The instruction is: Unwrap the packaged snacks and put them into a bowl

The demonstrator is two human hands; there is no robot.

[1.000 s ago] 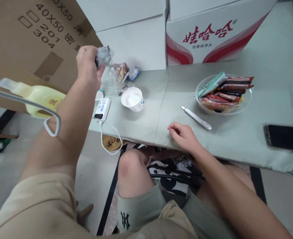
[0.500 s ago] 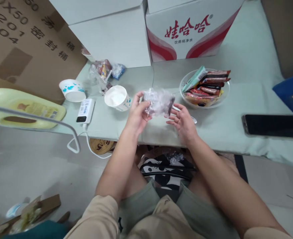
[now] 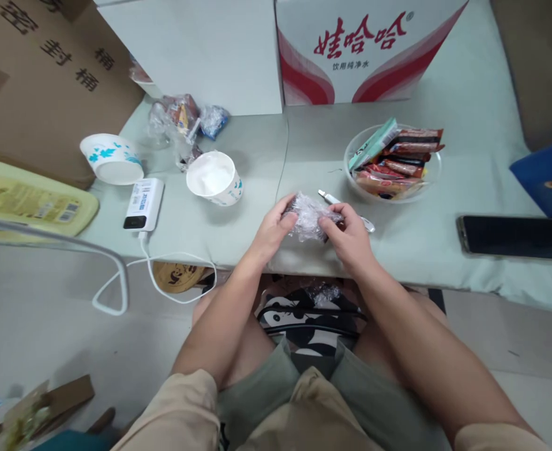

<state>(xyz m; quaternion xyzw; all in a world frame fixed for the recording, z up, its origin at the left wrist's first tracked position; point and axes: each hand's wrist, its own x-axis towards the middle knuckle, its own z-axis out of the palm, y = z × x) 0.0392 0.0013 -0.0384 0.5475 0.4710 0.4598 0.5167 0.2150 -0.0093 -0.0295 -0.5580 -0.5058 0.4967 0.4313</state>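
Between my two hands is a small dark item wrapped in crumpled clear plastic [image 3: 310, 218]; the wrap hides what it is. My left hand [image 3: 276, 228] grips its left side, thumb on top. On the right side, my right hand [image 3: 348, 235] pinches the plastic between thumb and fingers. A white pen-like tool [image 3: 325, 196] lies on the table just behind my right hand, partly covered by it. To the right is a clear plastic bowl [image 3: 393, 194] of packaged snacks [image 3: 398, 160]. A white paper cup [image 3: 214, 180] with blue leaves stands to the left.
Wrapped packets [image 3: 182, 122] lie by the white carton [image 3: 201, 62]. A second paper cup [image 3: 111, 160], a power bank [image 3: 143, 203] with its white cable [image 3: 156, 279] and a yellow bottle [image 3: 32, 200] are on the left. A phone [image 3: 515, 237] lies right. A printed carton [image 3: 351, 56] stands behind.
My hands have come lower and closer to the table with the plastic-wrapped item. My right hand has closed from spread fingers onto the wrap. The view has shifted slightly.
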